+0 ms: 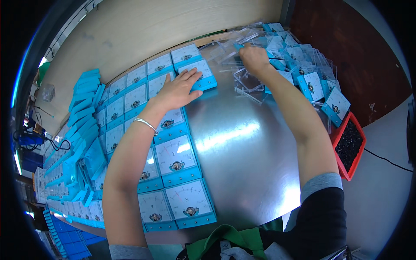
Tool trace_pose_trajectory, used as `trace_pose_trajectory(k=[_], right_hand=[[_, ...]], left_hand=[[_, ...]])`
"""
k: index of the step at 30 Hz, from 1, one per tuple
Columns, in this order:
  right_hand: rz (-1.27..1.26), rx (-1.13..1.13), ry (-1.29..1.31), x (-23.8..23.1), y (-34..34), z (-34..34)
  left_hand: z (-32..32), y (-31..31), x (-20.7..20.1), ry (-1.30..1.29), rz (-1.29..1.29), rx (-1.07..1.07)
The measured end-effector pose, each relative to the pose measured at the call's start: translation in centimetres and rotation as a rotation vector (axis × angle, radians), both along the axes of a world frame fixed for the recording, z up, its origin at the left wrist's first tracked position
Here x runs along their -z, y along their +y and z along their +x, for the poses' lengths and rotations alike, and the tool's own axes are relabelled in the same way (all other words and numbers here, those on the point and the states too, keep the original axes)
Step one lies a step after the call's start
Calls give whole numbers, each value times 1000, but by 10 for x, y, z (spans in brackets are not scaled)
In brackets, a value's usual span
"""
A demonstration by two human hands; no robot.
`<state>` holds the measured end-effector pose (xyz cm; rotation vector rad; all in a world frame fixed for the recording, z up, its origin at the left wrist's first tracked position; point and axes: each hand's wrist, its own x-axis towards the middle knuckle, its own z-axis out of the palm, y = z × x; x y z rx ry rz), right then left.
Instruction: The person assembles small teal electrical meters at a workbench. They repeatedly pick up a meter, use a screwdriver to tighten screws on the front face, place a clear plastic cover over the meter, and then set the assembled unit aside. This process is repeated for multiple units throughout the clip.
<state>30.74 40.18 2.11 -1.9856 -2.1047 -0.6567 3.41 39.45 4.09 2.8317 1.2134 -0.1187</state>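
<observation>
Several square panel meters [175, 155] with white dials and light blue bases stand in rows on the metal table. My left hand [177, 92] rests with its fingers spread on the white face of a meter [207, 81] at the far end of the right-hand rows. Farther right, my right hand [254, 57] is closed in a curled grip among clear plastic covers [248, 80]. A bit of blue shows at its fingertips and a thin dark rod [276, 58] by its wrist; what it grips is mostly hidden.
A loose heap of meters [311, 86] and clear covers lies at the far right. Beside it sits a red bin [352, 164] of small black parts. Light blue pieces [83, 130] are piled on meters at the left. A wooden board [173, 21] borders the far side.
</observation>
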Motion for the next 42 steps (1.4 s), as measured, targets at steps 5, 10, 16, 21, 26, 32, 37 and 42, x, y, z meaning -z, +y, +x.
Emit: trace_pose_trajectory(k=[5, 10, 16, 21, 26, 32, 37, 42], right_hand=[[170, -17, 254, -49, -60, 22], [180, -172, 579, -99, -163, 8], [215, -721, 537, -73, -300, -41], [-237, -525, 890, -67, -354, -71], [-197, -661, 1463, -76, -381, -79], [-145, -757, 1742, -65, -388, -107], [-112, -790, 1774, -52, -389, -113], [-200, -875, 1703, -52, -390, -115]], left_hand=[[-5, 3, -2, 51, 86, -42], [-2, -46, -7, -293, 140, 27], [-5, -209, -34, -1383, -1811, -103], [-22, -267, -7, -1436, -1624, -240], [-32, -322, 6, -1508, -1483, -381], [-35, -354, 23, -1538, -1513, -397], [-39, -360, 23, -1520, -1574, -371], [-42, -362, 23, -1492, -1617, -370]])
